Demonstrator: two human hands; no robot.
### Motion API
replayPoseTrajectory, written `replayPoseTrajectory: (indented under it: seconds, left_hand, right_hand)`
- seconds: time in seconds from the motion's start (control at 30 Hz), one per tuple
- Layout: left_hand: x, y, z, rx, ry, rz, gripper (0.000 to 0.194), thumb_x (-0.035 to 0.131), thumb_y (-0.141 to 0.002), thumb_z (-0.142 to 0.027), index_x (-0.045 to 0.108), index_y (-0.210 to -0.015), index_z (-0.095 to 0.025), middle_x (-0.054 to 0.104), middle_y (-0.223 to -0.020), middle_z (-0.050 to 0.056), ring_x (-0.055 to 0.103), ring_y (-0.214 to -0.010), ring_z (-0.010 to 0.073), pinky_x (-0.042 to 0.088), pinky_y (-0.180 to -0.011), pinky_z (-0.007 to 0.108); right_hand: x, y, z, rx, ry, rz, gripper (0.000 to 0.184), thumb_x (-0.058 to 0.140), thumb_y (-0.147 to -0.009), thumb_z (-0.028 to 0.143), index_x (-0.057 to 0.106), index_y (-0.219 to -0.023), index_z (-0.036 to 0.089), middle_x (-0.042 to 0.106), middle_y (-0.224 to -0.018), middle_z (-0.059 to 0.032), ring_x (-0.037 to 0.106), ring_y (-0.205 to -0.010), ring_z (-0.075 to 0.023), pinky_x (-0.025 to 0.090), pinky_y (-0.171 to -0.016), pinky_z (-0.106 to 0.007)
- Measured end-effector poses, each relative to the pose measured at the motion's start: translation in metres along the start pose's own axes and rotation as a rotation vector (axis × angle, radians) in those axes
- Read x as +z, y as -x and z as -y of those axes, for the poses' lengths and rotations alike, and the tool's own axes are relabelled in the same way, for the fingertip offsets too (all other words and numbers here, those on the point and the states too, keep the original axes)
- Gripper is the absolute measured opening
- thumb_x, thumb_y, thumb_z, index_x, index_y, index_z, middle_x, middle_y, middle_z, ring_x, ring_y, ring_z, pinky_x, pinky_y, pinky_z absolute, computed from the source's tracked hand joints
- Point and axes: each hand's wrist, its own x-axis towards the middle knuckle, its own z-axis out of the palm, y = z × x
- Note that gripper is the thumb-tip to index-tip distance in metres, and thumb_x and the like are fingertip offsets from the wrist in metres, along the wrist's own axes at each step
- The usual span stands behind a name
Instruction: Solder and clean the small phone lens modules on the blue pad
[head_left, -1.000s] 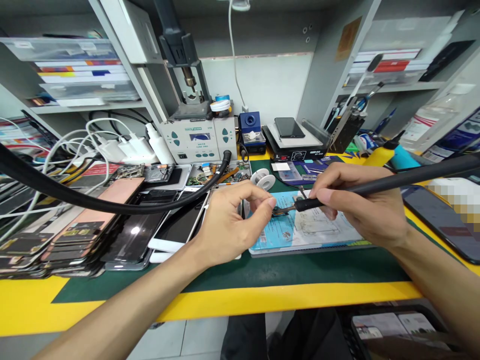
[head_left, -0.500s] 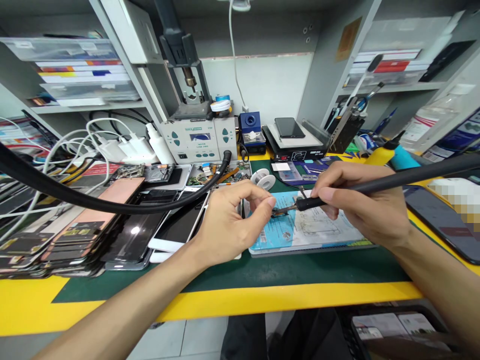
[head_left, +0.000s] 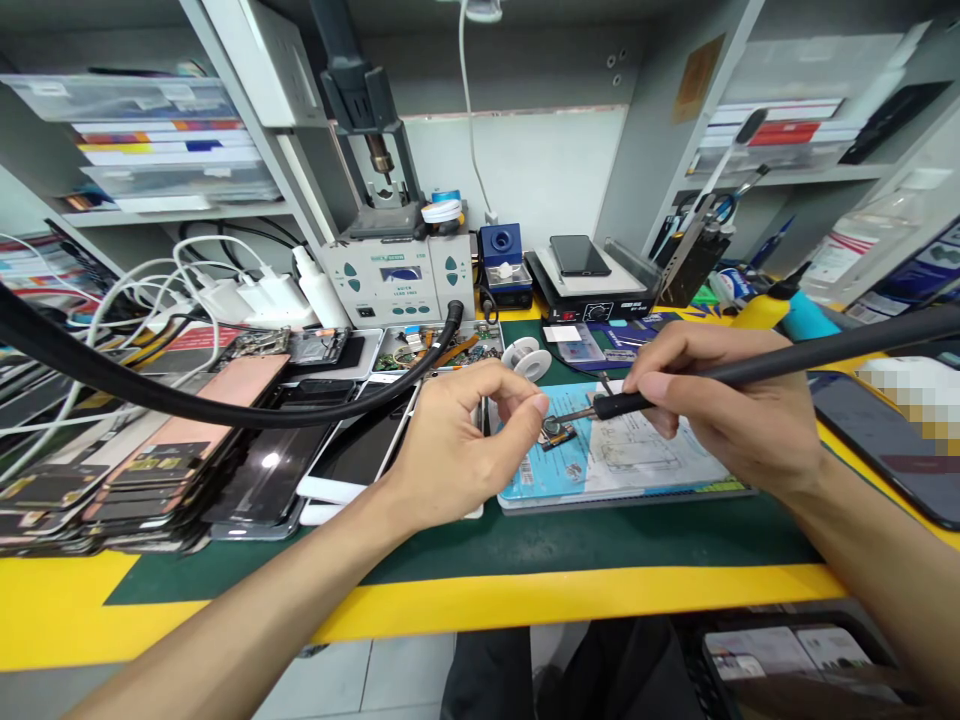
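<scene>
Your left hand (head_left: 457, 440) pinches the small camera module (head_left: 556, 431) steady over the blue pad (head_left: 637, 465). Your right hand (head_left: 720, 410) grips the soldering iron (head_left: 750, 368) pen-style near its front, so the tip lands precisely on the part.

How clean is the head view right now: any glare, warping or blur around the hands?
Head view: even bright lighting, hands sharp; the small part at the left hand and the soldering iron in the right hand read clearly. Shelves bow at the edges, glare spots sit on the stacked phone screens, and one patch at right is pixelated.
</scene>
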Motion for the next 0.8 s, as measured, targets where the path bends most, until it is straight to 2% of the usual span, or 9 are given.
replayPoseTrajectory:
  seconds: [0.47, 0.8]
  left_hand:
    - [-0.0010, 0.0013, 0.0005, -0.064, -0.034, 0.055, 0.019, 0.063, -0.087, -0.011, 0.063, -0.069, -0.015, 0.067, -0.065, 0.000, 0.058, -0.061, 0.0112, 0.048, -0.060, 0.024]
    - [0.0005, 0.0009, 0.0003, -0.061, -0.033, 0.052, 0.019, 0.062, -0.087, -0.012, 0.063, -0.068, -0.014, 0.067, -0.065, 0.000, 0.059, -0.060, 0.0112, 0.048, -0.061, 0.024]
  right_hand:
    - [-0.0009, -0.0005, 0.0000, -0.009, 0.020, 0.001, 0.020, 0.073, -0.088, 0.028, 0.070, -0.069, 0.022, 0.057, -0.054, 0.0002, 0.048, -0.044, -0.0135, 0.034, -0.044, -0.031]
    - [-0.0020, 0.0003, -0.0008, -0.008, 0.022, 0.005, 0.021, 0.072, -0.089, 0.029, 0.070, -0.069, 0.022, 0.057, -0.055, 0.0001, 0.048, -0.045, -0.0135, 0.034, -0.044, -0.031]
